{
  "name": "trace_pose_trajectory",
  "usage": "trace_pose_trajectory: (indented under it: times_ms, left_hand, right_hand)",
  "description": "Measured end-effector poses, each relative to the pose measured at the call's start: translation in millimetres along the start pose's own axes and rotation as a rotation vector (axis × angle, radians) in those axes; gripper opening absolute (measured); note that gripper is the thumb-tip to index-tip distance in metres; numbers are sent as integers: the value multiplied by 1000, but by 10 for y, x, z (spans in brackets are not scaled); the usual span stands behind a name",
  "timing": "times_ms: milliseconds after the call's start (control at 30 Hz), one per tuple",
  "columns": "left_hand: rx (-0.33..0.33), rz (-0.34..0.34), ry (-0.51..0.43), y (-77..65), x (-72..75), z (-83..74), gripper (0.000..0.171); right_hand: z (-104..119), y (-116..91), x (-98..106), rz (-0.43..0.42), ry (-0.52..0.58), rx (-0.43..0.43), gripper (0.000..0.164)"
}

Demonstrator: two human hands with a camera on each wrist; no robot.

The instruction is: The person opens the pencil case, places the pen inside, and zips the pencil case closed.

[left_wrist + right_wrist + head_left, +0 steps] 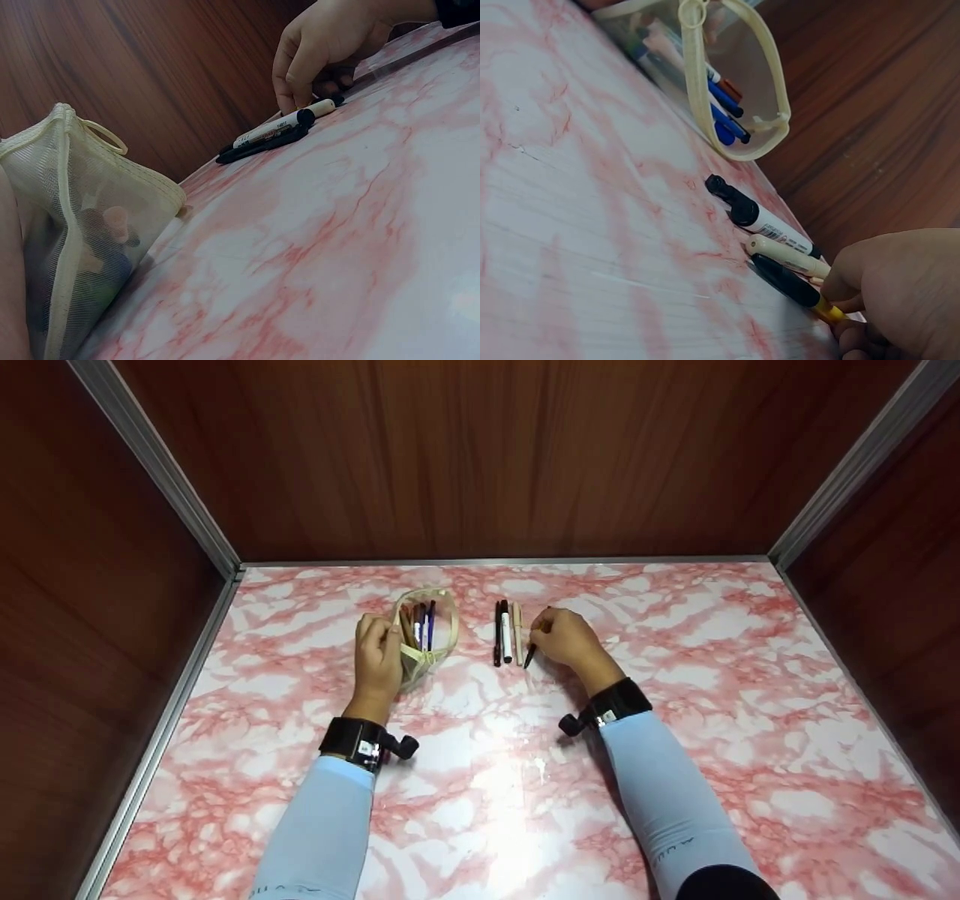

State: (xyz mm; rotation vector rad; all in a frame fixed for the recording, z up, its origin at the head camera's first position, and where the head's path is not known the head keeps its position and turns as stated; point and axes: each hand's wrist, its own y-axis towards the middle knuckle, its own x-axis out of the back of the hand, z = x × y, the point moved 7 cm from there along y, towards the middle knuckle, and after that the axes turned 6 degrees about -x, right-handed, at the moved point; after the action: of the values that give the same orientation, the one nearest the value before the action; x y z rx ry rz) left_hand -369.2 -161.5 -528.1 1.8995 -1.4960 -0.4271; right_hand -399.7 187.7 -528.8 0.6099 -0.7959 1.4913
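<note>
My left hand grips the left edge of a pale yellow mesh pencil case, whose mouth is open. Several pens and markers stand inside it, some blue, one brownish. To the right, my right hand pinches a yellow pen with a black end, low over the table. Just left of that hand a black pen, a white marker with black ends and a beige pen lie side by side. In the left wrist view, the mesh blurs the case's contents.
The table has a red and white marbled top. Dark wood panels with metal edging stand at the back and on both sides. Both wrists wear black bands with small cameras.
</note>
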Motion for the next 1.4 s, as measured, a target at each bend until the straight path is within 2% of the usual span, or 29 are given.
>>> trace_pose_trajectory:
  times_ms: [233, 400, 667, 900, 1067, 1233, 1400]
  left_hand:
    - [6, 4, 9, -2, -2, -5, 19]
    - [15, -7, -3, -2, 1, -19, 19]
    - [-21, 14, 30, 8, 3, -29, 21]
    - [-8, 3, 18, 9, 1, -26, 20]
    - [-5, -26, 30, 15, -8, -140, 18]
    - [-4, -35, 18, 24, -5, -288, 18]
    - [-16, -35, 34, 17, -8, -193, 20]
  right_hand:
    - [6, 4, 7, -40, -21, 16, 20]
    - [13, 23, 33, -77, -37, 36, 8]
    - [-5, 28, 45, -86, 0, 23, 22]
    - [23, 13, 54, -105, -52, 60, 9]
    - [22, 10, 75, -113, -53, 53, 9]
    - [27, 11, 75, -100, -80, 36, 16]
    - [54, -7, 61, -73, -135, 32, 12]
